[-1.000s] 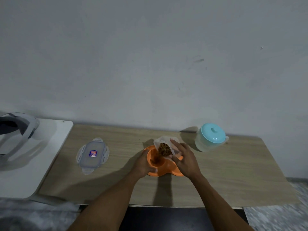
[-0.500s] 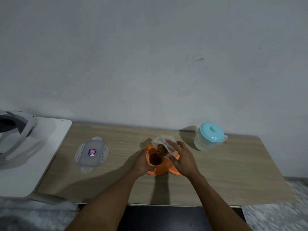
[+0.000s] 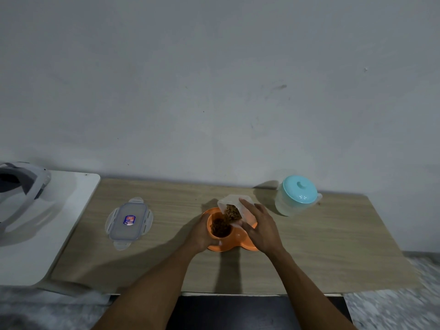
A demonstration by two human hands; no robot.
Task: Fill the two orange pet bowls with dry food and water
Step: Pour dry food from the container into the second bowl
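An orange double pet bowl (image 3: 234, 239) sits mid-table. Its left cup holds a heap of brown dry food (image 3: 219, 226). My right hand (image 3: 260, 228) grips a clear plastic container (image 3: 234, 206) tilted over that cup, with brown food at its mouth. My left hand (image 3: 201, 232) holds the left rim of the orange bowl. The right cup is hidden under my right hand. A translucent water pitcher with a turquoise lid (image 3: 297, 195) stands upright to the right, near the wall.
The container's grey clip lid (image 3: 129, 221) lies flat on the wooden table (image 3: 333, 253) to the left. A white side table (image 3: 47, 229) with a grey headset (image 3: 19, 186) adjoins the left end. The wall runs close behind.
The pile of dry food in the left cup has grown as the tilted container keeps pouring. Both hands stay in about the same places.
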